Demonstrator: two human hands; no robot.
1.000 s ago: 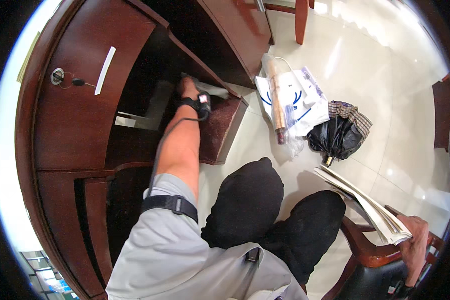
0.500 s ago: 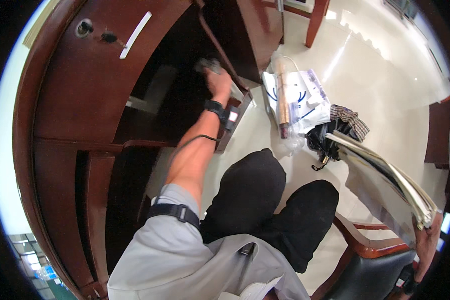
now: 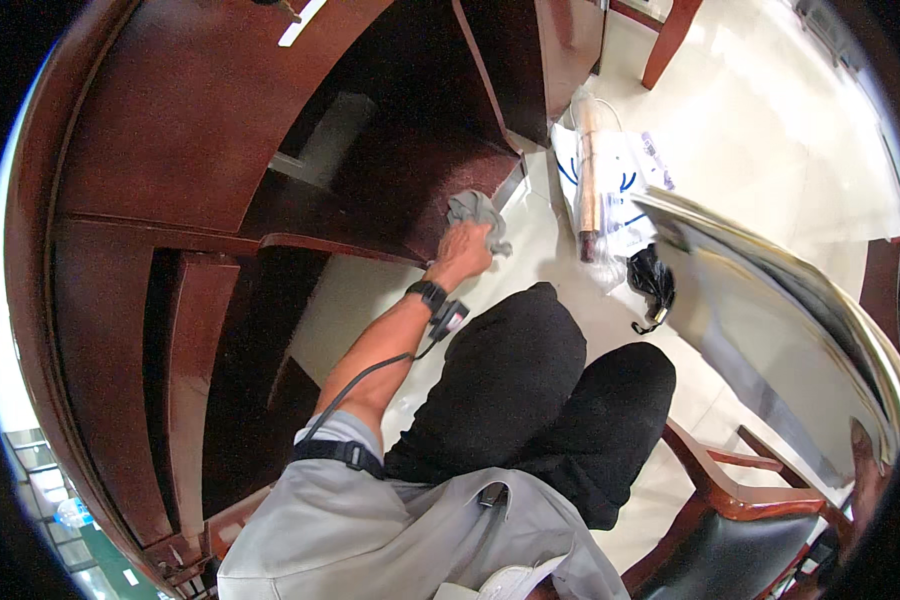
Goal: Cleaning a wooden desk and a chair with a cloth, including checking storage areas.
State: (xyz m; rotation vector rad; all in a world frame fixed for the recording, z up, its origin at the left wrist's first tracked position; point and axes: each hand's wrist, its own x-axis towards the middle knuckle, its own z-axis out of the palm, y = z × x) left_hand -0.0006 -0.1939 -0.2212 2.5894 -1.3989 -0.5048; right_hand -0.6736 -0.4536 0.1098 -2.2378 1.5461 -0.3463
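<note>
My left hand is closed on a crumpled grey cloth. It holds the cloth at the front edge of the dark red-brown cabinet's bottom board. Out at the right rim, my right hand grips the lower end of a thick, bent stack of papers, which look like newspapers or large folders. The stack stands up on the right, and part of that hand is cut off by the dark edge of the picture.
On the floor ahead lie a white bag, a wrapped roll and a black folded umbrella. A wooden chair with a black seat stands at lower right. My black-trousered knees are between the cabinet and chair.
My left hand has come back toward me with the cloth, from deep inside the cabinet to its front edge. The paper stack has swung inward and now covers part of the umbrella.
</note>
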